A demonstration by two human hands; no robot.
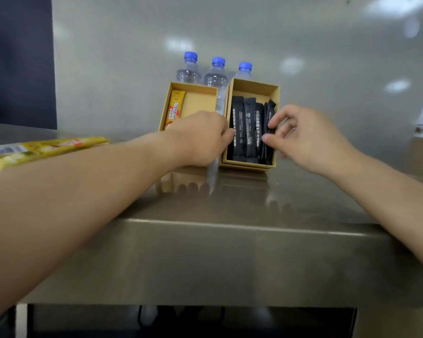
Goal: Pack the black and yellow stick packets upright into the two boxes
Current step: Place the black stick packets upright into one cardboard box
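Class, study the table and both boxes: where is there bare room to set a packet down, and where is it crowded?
Free: inside the left box, right of its one yellow packet; the table in front of the boxes, between the forearms. Crowded: the right box, filled across by black packets, with left hand and right hand on them; bottles close behind.

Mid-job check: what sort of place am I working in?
Likely a packing bench in a workroom or commercial kitchen: a stainless steel counter, a plain glossy grey wall, and a cardboard box of black stick packets in front of three water bottles.
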